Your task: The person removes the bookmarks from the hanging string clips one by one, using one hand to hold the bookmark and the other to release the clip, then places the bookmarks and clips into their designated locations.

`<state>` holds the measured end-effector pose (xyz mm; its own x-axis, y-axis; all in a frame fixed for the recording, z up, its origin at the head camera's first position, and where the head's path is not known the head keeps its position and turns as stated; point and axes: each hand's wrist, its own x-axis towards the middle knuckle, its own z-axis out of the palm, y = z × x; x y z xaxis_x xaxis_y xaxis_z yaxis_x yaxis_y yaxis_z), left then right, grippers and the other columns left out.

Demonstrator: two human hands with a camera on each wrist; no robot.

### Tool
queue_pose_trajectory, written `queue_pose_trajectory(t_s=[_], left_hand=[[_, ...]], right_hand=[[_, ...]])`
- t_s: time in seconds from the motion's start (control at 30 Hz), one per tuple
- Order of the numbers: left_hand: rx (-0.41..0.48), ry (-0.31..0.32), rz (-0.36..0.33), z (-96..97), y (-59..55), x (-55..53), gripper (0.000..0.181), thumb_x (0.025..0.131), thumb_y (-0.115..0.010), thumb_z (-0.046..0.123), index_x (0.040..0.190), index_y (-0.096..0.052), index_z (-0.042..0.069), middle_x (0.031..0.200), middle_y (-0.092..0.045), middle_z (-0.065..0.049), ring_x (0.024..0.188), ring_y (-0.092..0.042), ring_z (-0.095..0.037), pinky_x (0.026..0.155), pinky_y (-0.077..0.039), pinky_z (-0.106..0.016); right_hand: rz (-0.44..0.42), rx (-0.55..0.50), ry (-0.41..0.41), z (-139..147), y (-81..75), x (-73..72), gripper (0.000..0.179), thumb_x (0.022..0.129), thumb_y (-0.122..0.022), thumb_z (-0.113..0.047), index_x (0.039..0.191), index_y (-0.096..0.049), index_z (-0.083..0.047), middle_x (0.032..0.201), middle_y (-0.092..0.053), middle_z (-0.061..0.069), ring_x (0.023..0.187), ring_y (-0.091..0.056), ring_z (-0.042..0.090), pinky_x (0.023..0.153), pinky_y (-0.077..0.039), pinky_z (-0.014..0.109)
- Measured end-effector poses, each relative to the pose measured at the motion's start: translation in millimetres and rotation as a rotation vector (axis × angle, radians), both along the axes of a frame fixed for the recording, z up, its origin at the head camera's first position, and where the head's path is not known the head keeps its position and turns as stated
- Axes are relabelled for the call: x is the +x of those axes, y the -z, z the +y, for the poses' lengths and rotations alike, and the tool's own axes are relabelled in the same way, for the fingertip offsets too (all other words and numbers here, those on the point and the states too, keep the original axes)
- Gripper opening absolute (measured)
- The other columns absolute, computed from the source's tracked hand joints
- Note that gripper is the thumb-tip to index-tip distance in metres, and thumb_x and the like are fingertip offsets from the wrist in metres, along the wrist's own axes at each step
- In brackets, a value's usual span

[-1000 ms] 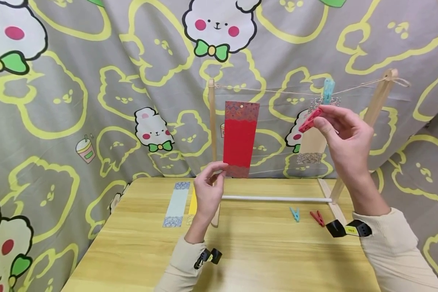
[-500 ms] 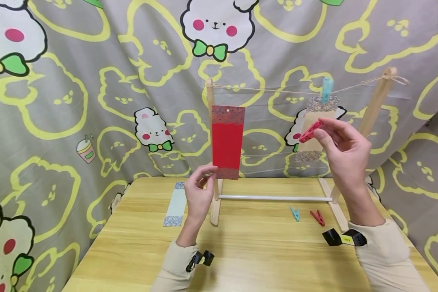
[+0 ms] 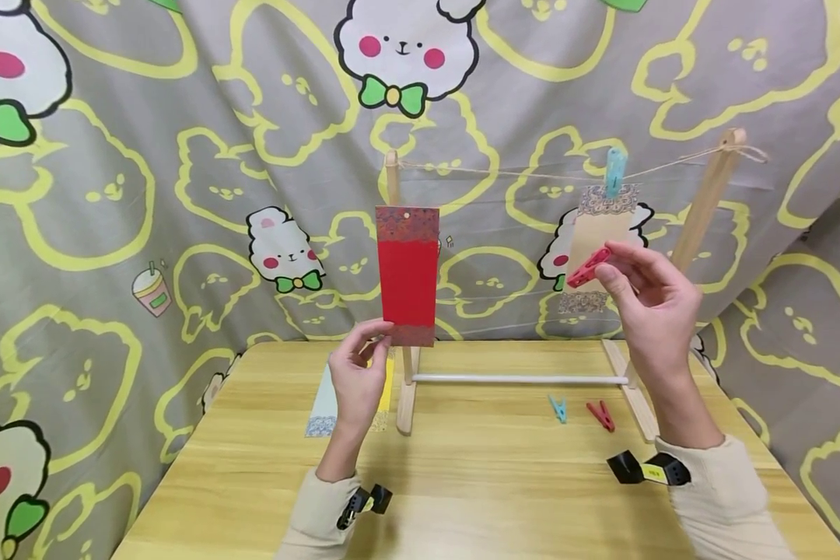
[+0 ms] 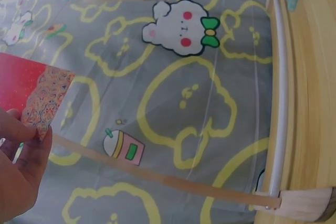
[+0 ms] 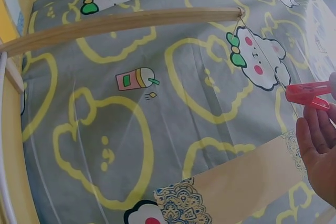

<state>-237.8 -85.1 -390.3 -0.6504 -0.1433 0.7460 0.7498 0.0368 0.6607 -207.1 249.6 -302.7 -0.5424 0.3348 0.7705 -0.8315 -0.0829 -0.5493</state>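
A red bookmark (image 3: 407,280) with patterned ends and a small hole at its top stands upright in front of the frame's left post. My left hand (image 3: 358,377) pinches its lower left corner; the left wrist view shows thumb and finger on the patterned end (image 4: 47,98). At the right, my right hand (image 3: 654,303) pinches a red clothespin (image 3: 588,267), its tip pointing left. Behind that hand a beige bookmark (image 3: 598,225) hangs from the string (image 3: 490,169), held by a blue clothespin (image 3: 615,173). The red bookmark is apart from the string.
A wooden frame with a left post (image 3: 393,179), a right post (image 3: 707,202) and a white crossbar (image 3: 518,379) stands on the table (image 3: 504,482). A blue clothespin (image 3: 558,409) and a red clothespin (image 3: 600,416) lie there. Pale blue (image 3: 324,400) and yellow bookmarks (image 3: 388,389) lie left.
My left hand has carried the red bookmark left and slightly down, from between the posts to before the left post. My right hand has lowered a little, still pinching the red clothespin.
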Motion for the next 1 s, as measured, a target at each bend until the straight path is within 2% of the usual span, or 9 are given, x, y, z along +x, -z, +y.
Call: queue_pose_trajectory(t_s=[0.27, 0.47, 0.7, 1.0], left_hand=[[-0.002, -0.015, 0.007, -12.5, 0.7, 1.7, 0.024, 0.089, -0.064, -0.020, 0.106, -0.073, -0.006, 0.105, -0.072, -0.021, 0.096, -0.070, -0.019, 0.085, -0.060, -0.029], [0.002, -0.043, 0.017, -23.7, 3.4, 4.0, 0.024, 0.088, -0.064, -0.020, 0.106, -0.073, -0.007, 0.104, -0.071, -0.023, 0.098, -0.070, -0.017, 0.084, -0.059, -0.025], [0.007, -0.073, 0.006, -35.3, 4.5, 4.7, 0.023, 0.088, -0.064, -0.021, 0.105, -0.073, -0.008, 0.102, -0.070, -0.024, 0.095, -0.070, -0.014, 0.082, -0.059, -0.023], [0.021, -0.102, -0.022, -47.2, 7.8, 8.1, 0.022, 0.089, -0.064, -0.019, 0.106, -0.073, -0.007, 0.103, -0.070, -0.025, 0.096, -0.070, -0.016, 0.085, -0.058, -0.023]], right_hand=[[0.025, -0.033, 0.000, -1.8, 6.2, 1.7, 0.034, 0.085, -0.073, 0.016, 0.114, -0.061, 0.026, 0.099, -0.072, 0.022, 0.088, -0.071, 0.024, 0.081, -0.058, 0.024], [0.029, -0.039, 0.009, -1.8, 11.2, 3.8, 0.032, 0.085, -0.070, 0.020, 0.115, -0.061, 0.027, 0.102, -0.072, 0.023, 0.089, -0.070, 0.024, 0.083, -0.058, 0.024], [0.032, -0.038, 0.031, 1.2, 17.0, 6.4, 0.032, 0.085, -0.070, 0.020, 0.115, -0.060, 0.027, 0.103, -0.072, 0.023, 0.091, -0.071, 0.023, 0.085, -0.058, 0.024], [0.024, -0.055, 0.014, -0.6, 24.3, 8.0, 0.033, 0.084, -0.069, 0.022, 0.114, -0.059, 0.028, 0.100, -0.072, 0.023, 0.090, -0.072, 0.024, 0.086, -0.058, 0.025]])
